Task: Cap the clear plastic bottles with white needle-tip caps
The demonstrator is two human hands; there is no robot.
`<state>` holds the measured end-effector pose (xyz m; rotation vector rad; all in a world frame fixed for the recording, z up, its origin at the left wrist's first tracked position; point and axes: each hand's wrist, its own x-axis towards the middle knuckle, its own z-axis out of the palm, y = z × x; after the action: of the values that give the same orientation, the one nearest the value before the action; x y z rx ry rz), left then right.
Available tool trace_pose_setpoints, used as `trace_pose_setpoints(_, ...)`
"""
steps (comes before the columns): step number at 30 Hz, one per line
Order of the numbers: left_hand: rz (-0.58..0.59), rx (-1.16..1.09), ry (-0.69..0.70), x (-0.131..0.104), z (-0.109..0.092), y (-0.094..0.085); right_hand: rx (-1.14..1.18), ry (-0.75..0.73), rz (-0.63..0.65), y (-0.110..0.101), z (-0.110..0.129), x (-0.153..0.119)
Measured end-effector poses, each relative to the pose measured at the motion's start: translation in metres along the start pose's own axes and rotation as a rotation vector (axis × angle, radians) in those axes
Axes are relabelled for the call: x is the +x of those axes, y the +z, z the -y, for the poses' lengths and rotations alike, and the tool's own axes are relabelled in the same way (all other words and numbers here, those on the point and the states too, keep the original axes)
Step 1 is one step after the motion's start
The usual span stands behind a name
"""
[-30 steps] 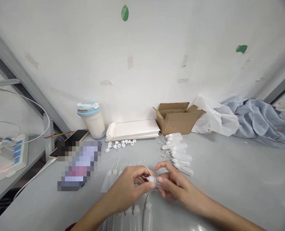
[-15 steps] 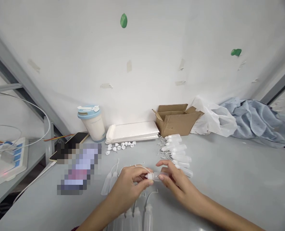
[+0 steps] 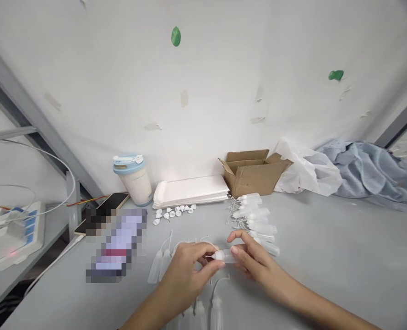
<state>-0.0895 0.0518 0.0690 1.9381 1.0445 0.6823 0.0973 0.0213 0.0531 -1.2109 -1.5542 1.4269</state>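
A small clear squeeze bottle [image 3: 228,256] with a white nozzle cap lies level between my two hands above the table. My left hand [image 3: 189,270] pinches it at the white cap end, thumb below and index finger above. My right hand [image 3: 254,259] grips the bottle's body between thumb and fingers, its index finger raised and bent. Part of the body is hidden by the right fingers. Nearer to me lie several clear bottles with thin bent tubes, one being a tubed bottle [image 3: 217,312]. More tubed bottles [image 3: 155,266] lie left of my left hand, which partly covers the group.
Beyond my right hand is a pile of clear bottles [image 3: 258,214]. Loose white caps [image 3: 166,215] lie before white padded envelopes [image 3: 192,189]. At the back stand a cup [image 3: 134,183], an open cardboard box [image 3: 256,179], a plastic bag [image 3: 306,172] and blue cloth [image 3: 375,172]. Phones [image 3: 117,247] lie left.
My right thumb has shifted along the bottle and lifted slightly, while both hands keep their hold. The whole view has shifted a little.
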Motion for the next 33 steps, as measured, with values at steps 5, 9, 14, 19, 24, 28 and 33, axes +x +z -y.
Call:
trace_pose_setpoints(5,0.105,-0.08,-0.11,0.0,-0.001,-0.001,-0.224,-0.124,-0.075,0.001,-0.004,0.0)
trace_pose_setpoints(9,0.081,-0.058,-0.085,0.0,-0.005,-0.003,-0.428,-0.21,-0.083,-0.003,-0.002,-0.002)
trace_pose_setpoints(14,0.001,0.09,0.054,-0.002,0.001,0.001,-0.431,-0.191,-0.023,-0.007,0.007,-0.001)
trace_pose_setpoints(19,-0.011,0.189,0.276,-0.003,0.008,0.007,-0.321,-0.122,-0.006,-0.01,0.008,0.003)
trace_pose_setpoints(24,0.057,0.01,0.026,-0.004,0.0,0.003,-0.332,-0.16,-0.006,-0.01,0.006,0.002)
trace_pose_setpoints(28,0.159,-0.308,-0.205,0.0,-0.002,-0.001,-0.537,-0.309,-0.032,-0.01,-0.001,0.001)
trace_pose_setpoints(33,0.198,-0.46,-0.252,0.002,-0.001,0.001,-0.749,-0.538,-0.079,-0.011,-0.005,-0.001)
